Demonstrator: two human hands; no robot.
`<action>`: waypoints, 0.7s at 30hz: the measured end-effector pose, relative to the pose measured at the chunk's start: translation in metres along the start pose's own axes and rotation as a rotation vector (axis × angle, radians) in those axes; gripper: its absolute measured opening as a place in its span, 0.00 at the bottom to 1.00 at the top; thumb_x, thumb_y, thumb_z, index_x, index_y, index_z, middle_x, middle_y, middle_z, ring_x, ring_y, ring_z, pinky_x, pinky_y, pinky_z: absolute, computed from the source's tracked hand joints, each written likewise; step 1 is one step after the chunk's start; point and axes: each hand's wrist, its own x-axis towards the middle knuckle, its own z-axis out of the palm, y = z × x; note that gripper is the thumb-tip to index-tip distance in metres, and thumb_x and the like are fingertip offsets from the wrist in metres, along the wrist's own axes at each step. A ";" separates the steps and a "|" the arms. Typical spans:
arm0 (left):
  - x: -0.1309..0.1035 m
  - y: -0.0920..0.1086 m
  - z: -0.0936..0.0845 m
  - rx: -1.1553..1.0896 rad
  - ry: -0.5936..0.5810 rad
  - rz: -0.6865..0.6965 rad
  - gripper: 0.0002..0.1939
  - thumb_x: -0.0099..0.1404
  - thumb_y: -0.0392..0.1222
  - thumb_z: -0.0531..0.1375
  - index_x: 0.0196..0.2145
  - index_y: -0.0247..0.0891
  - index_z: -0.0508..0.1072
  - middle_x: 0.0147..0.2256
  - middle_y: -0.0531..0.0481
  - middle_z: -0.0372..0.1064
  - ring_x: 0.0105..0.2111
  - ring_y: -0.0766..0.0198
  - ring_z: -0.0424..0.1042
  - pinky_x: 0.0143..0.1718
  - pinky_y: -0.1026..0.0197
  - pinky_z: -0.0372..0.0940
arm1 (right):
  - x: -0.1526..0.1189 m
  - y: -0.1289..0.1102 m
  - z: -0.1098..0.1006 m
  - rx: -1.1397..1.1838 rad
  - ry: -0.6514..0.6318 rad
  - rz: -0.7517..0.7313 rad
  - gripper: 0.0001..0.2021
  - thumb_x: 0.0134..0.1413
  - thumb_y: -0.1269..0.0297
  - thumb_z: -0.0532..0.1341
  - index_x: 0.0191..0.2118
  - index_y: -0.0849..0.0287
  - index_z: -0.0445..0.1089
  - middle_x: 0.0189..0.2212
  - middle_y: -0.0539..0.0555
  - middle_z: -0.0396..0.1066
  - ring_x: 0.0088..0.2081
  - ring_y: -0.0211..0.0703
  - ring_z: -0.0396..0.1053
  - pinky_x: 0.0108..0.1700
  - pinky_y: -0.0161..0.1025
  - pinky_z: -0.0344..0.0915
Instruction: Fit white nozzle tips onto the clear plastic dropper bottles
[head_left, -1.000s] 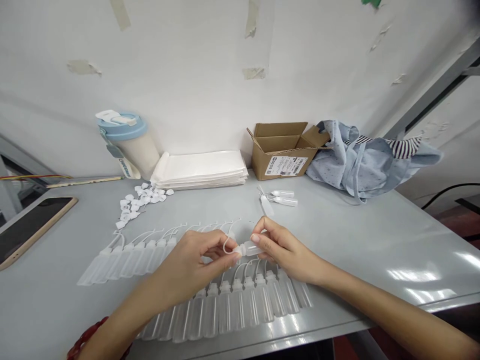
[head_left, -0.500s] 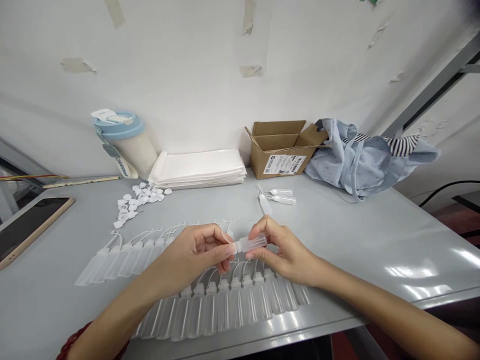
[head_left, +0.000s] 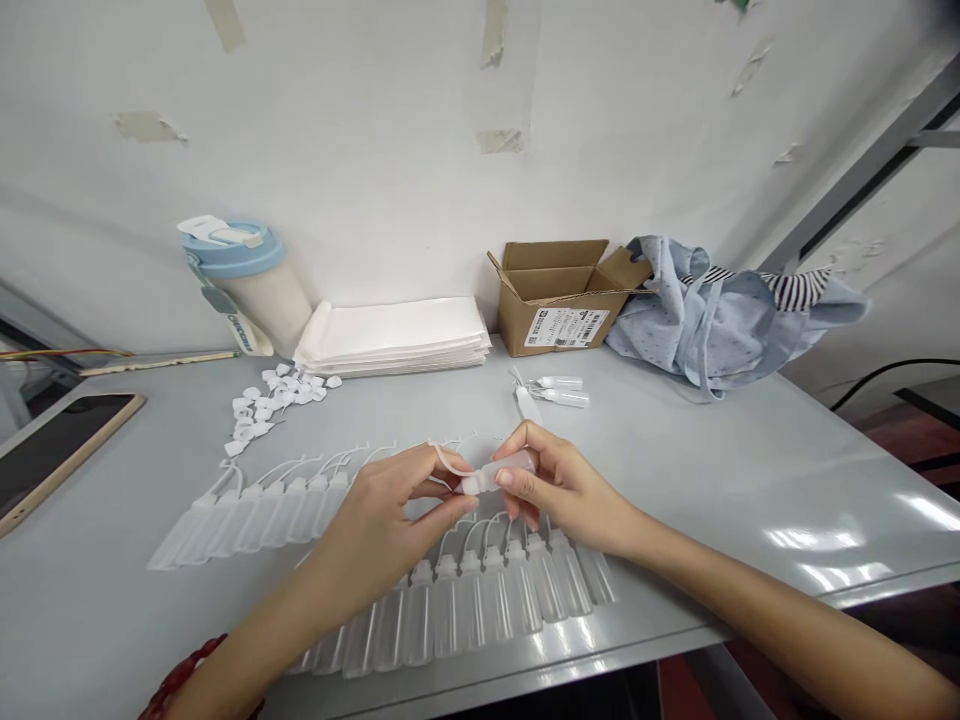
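A small clear plastic squeeze bottle (head_left: pixel 511 466) is held level above the table, its neck and white cap (head_left: pixel 471 485) pointing left. My right hand (head_left: pixel 574 490) is closed round the bottle's body, thumb in front. The thumb and fingers of my left hand (head_left: pixel 390 510) pinch the cap, and a thin strap curves up from it over those fingers. Just below lies a row of similar capped bottles (head_left: pixel 450 610), partly hidden by my left arm. A second row of bottles (head_left: pixel 247 520) lies to the left, its right end behind my left hand.
Loose white caps (head_left: pixel 274 400) are heaped near a stack of white envelopes (head_left: pixel 397 335). Several small bottles (head_left: pixel 559 390) lie before an open cardboard box (head_left: pixel 566 310). A blue cloth bag (head_left: pixel 697 330), a lidded cup (head_left: pixel 262 290) and a phone (head_left: pixel 60 445) stand or lie around.
My left fingers have shifted round the cap, with the hand's back turned more upward. My right fingers have wrapped further round the bottle, which has turned slightly. The view has shifted a little.
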 end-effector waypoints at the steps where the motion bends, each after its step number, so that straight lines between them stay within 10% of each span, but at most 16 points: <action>1: 0.000 0.001 -0.001 -0.022 -0.017 -0.060 0.08 0.61 0.43 0.62 0.39 0.39 0.73 0.36 0.52 0.76 0.35 0.63 0.77 0.39 0.63 0.73 | 0.000 0.000 0.000 0.018 -0.003 -0.008 0.17 0.55 0.48 0.61 0.36 0.56 0.58 0.20 0.44 0.67 0.17 0.31 0.59 0.21 0.31 0.57; 10: 0.002 0.010 -0.006 -0.122 -0.184 -0.178 0.13 0.67 0.48 0.57 0.41 0.40 0.76 0.31 0.53 0.77 0.32 0.63 0.77 0.34 0.64 0.72 | -0.002 0.001 -0.001 0.087 -0.013 -0.063 0.15 0.56 0.52 0.62 0.37 0.57 0.59 0.21 0.44 0.67 0.17 0.30 0.60 0.22 0.31 0.57; 21: 0.001 0.006 -0.003 0.083 -0.019 0.019 0.12 0.63 0.46 0.61 0.42 0.38 0.76 0.33 0.51 0.77 0.29 0.66 0.74 0.27 0.69 0.69 | -0.003 -0.003 0.000 0.114 -0.004 -0.049 0.15 0.55 0.53 0.62 0.36 0.57 0.59 0.21 0.44 0.68 0.18 0.30 0.60 0.21 0.30 0.57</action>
